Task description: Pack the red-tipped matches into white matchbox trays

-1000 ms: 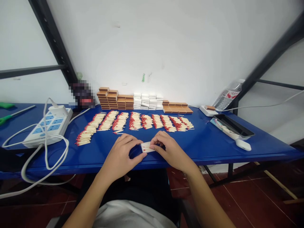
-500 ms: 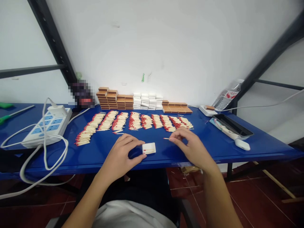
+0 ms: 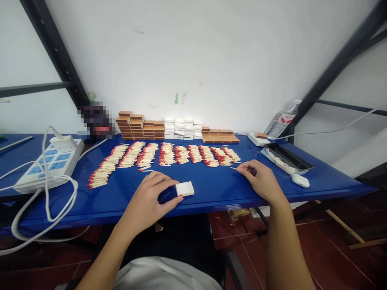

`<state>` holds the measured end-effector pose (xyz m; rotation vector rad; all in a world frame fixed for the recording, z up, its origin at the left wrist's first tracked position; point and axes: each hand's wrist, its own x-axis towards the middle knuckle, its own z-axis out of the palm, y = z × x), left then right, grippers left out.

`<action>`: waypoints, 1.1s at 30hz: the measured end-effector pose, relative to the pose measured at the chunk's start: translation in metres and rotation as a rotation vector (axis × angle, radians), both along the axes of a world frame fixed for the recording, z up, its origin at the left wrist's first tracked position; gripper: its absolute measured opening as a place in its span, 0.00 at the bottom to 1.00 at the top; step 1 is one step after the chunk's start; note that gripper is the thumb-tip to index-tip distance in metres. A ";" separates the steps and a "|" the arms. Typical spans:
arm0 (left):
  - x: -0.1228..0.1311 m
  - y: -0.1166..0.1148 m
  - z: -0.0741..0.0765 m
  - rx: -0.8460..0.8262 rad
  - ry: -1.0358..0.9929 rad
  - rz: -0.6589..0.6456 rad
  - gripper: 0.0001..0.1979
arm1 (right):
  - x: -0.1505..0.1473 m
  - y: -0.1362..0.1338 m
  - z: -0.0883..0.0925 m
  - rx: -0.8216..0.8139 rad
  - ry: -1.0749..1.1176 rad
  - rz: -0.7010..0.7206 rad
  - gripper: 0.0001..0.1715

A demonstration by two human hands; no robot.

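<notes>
My left hand (image 3: 149, 197) rests on the blue table (image 3: 211, 189), its thumb and forefinger holding the left end of a small white matchbox tray (image 3: 184, 188). My right hand (image 3: 260, 179) is out to the right, fingers pinched on a single match (image 3: 234, 168) just below the right end of the rows of red-tipped matches (image 3: 169, 155). The tray lies flat near the table's front edge.
Stacks of brown matchbox sleeves (image 3: 140, 126), white trays (image 3: 181, 129) and more brown sleeves (image 3: 220, 137) line the wall. A white power strip (image 3: 45, 163) with looped cable lies at left. A black tray (image 3: 287, 156), a white mouse (image 3: 300, 180) and a plastic bottle (image 3: 279, 121) sit at right.
My right hand left the white tray and moved right, to the right end of the match rows, pinching a single match. The left hand kept hold of the tray.
</notes>
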<state>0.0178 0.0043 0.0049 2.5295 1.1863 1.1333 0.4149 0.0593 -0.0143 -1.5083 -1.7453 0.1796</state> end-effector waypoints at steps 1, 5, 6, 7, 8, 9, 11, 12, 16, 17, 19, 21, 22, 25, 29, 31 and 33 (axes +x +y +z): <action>0.000 0.000 0.000 0.002 0.002 0.001 0.12 | -0.003 0.003 0.002 0.000 -0.010 0.020 0.29; -0.001 0.000 -0.002 0.011 0.007 -0.004 0.13 | -0.014 0.016 0.005 -0.011 -0.082 0.094 0.28; -0.001 0.000 -0.002 0.010 0.007 -0.004 0.13 | -0.015 0.019 0.006 -0.012 -0.104 0.100 0.27; -0.001 0.000 -0.002 0.009 0.008 -0.005 0.13 | -0.016 0.022 0.005 -0.011 -0.122 0.104 0.26; -0.001 0.000 -0.002 0.007 0.009 -0.004 0.13 | -0.017 0.025 0.005 -0.007 -0.134 0.106 0.25; -0.001 0.000 -0.002 0.005 0.011 -0.005 0.13 | -0.017 0.026 0.005 -0.003 -0.140 0.109 0.24; -0.002 0.000 -0.002 0.001 0.013 -0.005 0.13 | -0.017 0.028 0.004 0.000 -0.141 0.114 0.21; -0.002 0.001 -0.002 0.000 0.015 -0.006 0.13 | -0.017 0.028 0.004 -0.001 -0.142 0.118 0.20; -0.002 0.001 -0.002 -0.003 0.021 -0.005 0.13 | -0.017 0.027 0.004 -0.012 -0.157 0.133 0.17; -0.002 0.001 -0.002 -0.004 0.020 -0.006 0.13 | -0.017 0.028 0.003 -0.015 -0.161 0.134 0.17; -0.001 0.001 -0.001 -0.006 0.016 -0.006 0.13 | -0.017 0.029 0.002 -0.020 -0.166 0.131 0.19; -0.001 0.000 -0.001 -0.008 0.012 -0.007 0.13 | -0.016 0.032 0.001 -0.022 -0.171 0.129 0.22; -0.001 0.000 0.000 -0.008 0.010 -0.007 0.13 | -0.015 0.032 0.001 -0.024 -0.173 0.129 0.23; 0.000 -0.001 0.000 -0.001 0.001 -0.012 0.13 | -0.020 0.025 0.006 -0.018 -0.170 0.142 0.23; -0.001 -0.001 -0.001 0.022 -0.013 -0.031 0.14 | -0.055 -0.008 0.024 0.058 -0.150 0.191 0.16; -0.001 0.000 0.000 0.031 -0.011 -0.034 0.15 | -0.083 -0.030 0.033 0.082 -0.153 0.271 0.12; -0.001 0.000 0.001 0.033 -0.007 -0.037 0.15 | -0.113 -0.047 0.040 0.082 -0.170 0.353 0.09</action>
